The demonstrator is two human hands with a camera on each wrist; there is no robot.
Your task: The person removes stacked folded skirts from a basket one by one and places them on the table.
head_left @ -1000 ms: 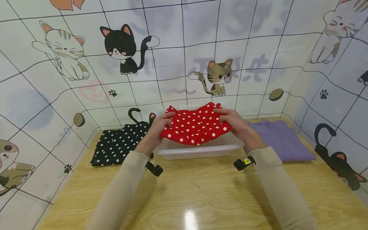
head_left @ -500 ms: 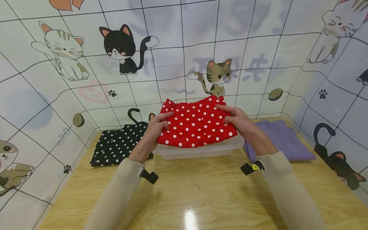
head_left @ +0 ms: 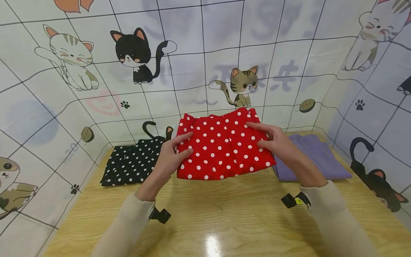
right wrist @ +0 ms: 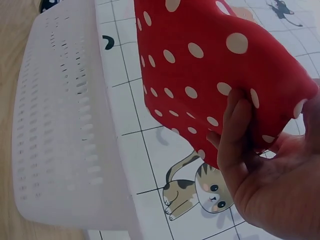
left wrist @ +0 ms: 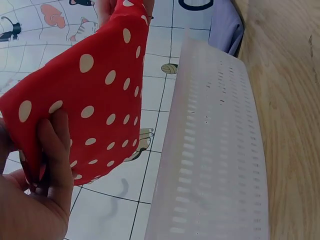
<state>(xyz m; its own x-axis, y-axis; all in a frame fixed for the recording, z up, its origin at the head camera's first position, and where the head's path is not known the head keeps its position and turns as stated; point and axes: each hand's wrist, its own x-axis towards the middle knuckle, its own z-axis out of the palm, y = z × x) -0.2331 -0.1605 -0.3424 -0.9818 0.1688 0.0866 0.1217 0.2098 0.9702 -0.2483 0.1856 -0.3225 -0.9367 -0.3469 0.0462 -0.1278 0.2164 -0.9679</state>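
A folded red cloth with white polka dots (head_left: 215,146), perhaps a garment, hangs raised between both hands above the table. My left hand (head_left: 171,155) grips its left edge, thumb on the near face. At the right edge my right hand (head_left: 277,142) pinches it in the same way. Both wrist views show the curled fingers of the left hand (left wrist: 42,190) and right hand (right wrist: 270,170) around the fabric. A white perforated plastic basket (left wrist: 215,145) stands below and behind the cloth, which hides it in the head view.
A folded black polka-dot cloth (head_left: 131,162) lies on the wooden table (head_left: 218,214) at the left. Folded purple cloth (head_left: 314,157) lies at the right. A cat-printed wall covering (head_left: 192,71) rises behind and along both sides.
Both hands have lifted the red cloth out over the basket and brought it nearer. They have moved slightly apart, and more of the cloth's face shows. The basket is now covered in the head view.
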